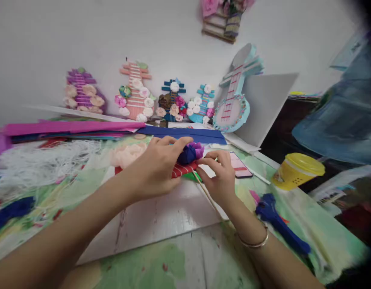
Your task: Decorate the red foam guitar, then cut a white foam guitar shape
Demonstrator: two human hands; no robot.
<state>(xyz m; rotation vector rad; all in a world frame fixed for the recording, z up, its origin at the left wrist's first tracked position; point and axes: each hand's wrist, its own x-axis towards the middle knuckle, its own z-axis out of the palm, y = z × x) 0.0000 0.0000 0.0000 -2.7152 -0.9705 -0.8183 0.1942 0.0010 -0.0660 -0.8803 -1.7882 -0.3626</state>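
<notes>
Red craft piece (182, 170) under left hand (166, 160), no legible writing on phone (240, 164)

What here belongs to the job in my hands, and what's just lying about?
Seems in use:
red striped piece, in the left hand
dark blue flower and purple flower on it
thin stick, near the right hand
white board underneath

Probably just lying about:
phone
yellow tub
blue tool
white strands
pink paper

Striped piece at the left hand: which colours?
The striped piece: red, pale lines; head view shows it.
</notes>
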